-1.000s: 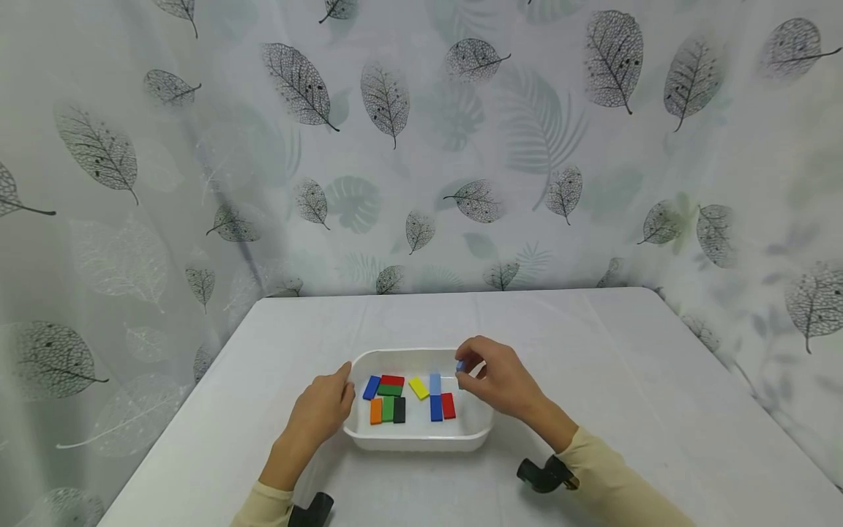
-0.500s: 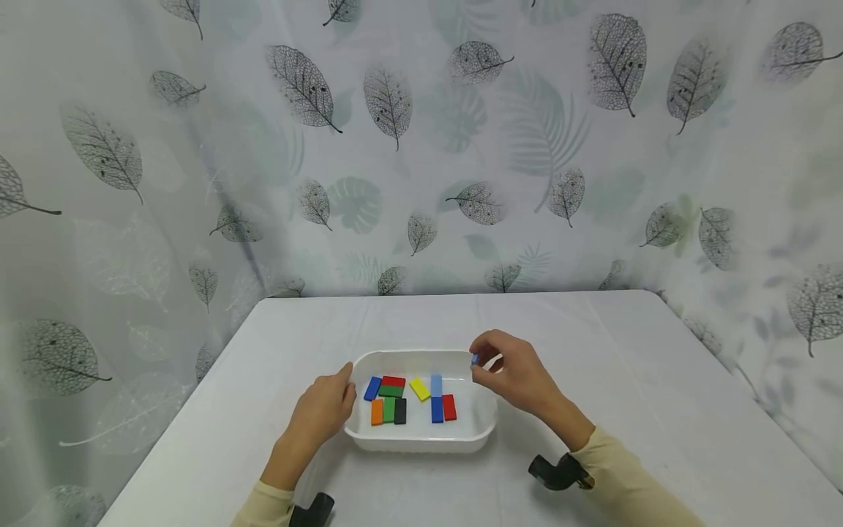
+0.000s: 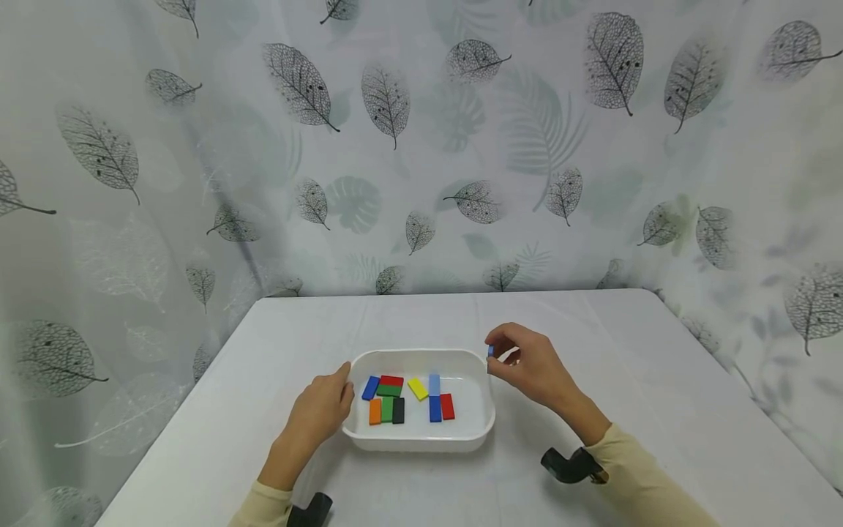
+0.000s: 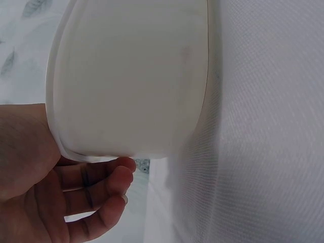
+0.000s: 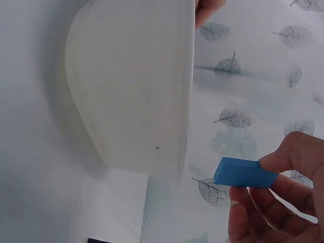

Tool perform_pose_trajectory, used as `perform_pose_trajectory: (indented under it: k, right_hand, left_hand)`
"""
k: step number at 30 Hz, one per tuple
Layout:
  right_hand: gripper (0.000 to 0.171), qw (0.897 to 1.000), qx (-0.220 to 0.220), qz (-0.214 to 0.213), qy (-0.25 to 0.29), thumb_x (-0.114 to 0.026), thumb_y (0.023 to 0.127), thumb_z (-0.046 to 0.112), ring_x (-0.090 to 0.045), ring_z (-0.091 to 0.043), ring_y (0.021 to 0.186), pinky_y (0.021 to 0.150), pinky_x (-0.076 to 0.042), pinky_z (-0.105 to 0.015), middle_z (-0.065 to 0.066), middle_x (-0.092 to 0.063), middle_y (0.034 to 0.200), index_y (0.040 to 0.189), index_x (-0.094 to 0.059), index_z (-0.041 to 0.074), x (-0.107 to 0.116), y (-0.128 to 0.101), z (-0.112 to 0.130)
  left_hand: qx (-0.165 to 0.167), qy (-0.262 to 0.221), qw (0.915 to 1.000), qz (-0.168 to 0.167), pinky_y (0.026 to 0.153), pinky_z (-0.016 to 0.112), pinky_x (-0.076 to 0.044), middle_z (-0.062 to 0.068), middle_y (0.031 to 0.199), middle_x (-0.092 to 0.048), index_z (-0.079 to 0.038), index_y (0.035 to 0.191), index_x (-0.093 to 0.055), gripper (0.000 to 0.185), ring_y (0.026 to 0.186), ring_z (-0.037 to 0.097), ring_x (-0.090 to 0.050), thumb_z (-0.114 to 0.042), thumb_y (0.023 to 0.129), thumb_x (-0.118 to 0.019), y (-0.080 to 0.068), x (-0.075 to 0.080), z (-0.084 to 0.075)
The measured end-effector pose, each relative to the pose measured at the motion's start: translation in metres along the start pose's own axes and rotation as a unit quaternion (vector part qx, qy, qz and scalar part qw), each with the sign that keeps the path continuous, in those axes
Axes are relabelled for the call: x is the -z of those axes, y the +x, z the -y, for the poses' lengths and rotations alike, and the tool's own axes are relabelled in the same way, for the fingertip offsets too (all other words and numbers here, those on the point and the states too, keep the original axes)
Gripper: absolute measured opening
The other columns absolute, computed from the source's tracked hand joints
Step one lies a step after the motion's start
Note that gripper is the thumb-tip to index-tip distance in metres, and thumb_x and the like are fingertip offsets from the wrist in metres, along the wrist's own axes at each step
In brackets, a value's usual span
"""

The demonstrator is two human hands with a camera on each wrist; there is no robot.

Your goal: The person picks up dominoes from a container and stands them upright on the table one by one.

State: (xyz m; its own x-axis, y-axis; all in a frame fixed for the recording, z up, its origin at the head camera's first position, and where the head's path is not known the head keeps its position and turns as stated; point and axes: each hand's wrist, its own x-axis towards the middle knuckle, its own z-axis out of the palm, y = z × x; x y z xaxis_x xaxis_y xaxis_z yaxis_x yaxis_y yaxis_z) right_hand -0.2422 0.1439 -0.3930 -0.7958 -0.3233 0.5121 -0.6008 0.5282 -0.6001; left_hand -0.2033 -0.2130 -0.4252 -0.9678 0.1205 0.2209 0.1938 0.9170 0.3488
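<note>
Right wrist view alone shows the grip (image 5: 276,177) pinching a blue block (image 5: 244,172), seemingly.

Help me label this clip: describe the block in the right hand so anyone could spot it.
Find the white tray on the table. Just past its far right corner, the right hand pinches a small blue block. It alone is lifted out; the other blocks lie flat inside.

The white tray (image 3: 484,424) looks like smooth plastic with a slight gloss, and the blue block (image 5: 245,172) pinched in the right hand (image 3: 533,366) beside it has a matt, even surface. Under the tray, the desk (image 3: 658,410) wears a finely woven white cloth, and behind it hangs a thin, leaf-printed curtain (image 3: 593,146).
</note>
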Motion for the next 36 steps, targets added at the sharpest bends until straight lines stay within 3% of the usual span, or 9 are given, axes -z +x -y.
perform_pose_trajectory:
  k: [8, 29, 36]
  right_hand:
    - [0.027, 1.000, 0.003, -0.011, -0.005, -0.078, 0.083, -0.004, -0.069, -0.019, 0.086, 0.073, -0.062, -0.037, -0.002, -0.069, 0.095, 0.106, -0.069, 0.005, 0.010, -0.003, -0.011]
    - [0.028, 0.999, -0.009, -0.029, -0.028, -0.078, 0.083, -0.008, -0.070, -0.022, 0.086, 0.074, -0.062, -0.039, -0.005, -0.071, 0.096, 0.106, -0.070, 0.004, 0.029, -0.015, -0.038]
    - [0.027, 0.999, -0.020, -0.031, -0.031, -0.079, 0.082, -0.007, -0.070, -0.022, 0.086, 0.073, -0.062, -0.040, -0.005, -0.071, 0.095, 0.106, -0.069, 0.002, 0.029, -0.018, -0.048]
  left_hand:
    - [-0.001, 0.002, 1.0000, 0.000, 0.064, 0.036, -0.061, 0.026, 0.116, -0.071, 0.013, 0.138, -0.058, 0.043, 0.071, 0.021, -0.060, -0.007, 0.101, -0.065, 0.000, -0.001, 0.001]
    - [0.008, 0.000, 0.9999, 0.008, 0.063, 0.034, -0.059, 0.027, 0.119, -0.070, 0.012, 0.139, -0.057, 0.043, 0.074, 0.022, -0.060, -0.007, 0.101, -0.064, 0.002, 0.000, 0.002]
    - [0.009, 0.003, 0.9999, 0.010, 0.075, 0.043, -0.062, 0.026, 0.120, -0.070, 0.012, 0.140, -0.057, 0.043, 0.078, 0.024, -0.063, -0.008, 0.102, -0.065, 0.001, 0.000, 0.002]
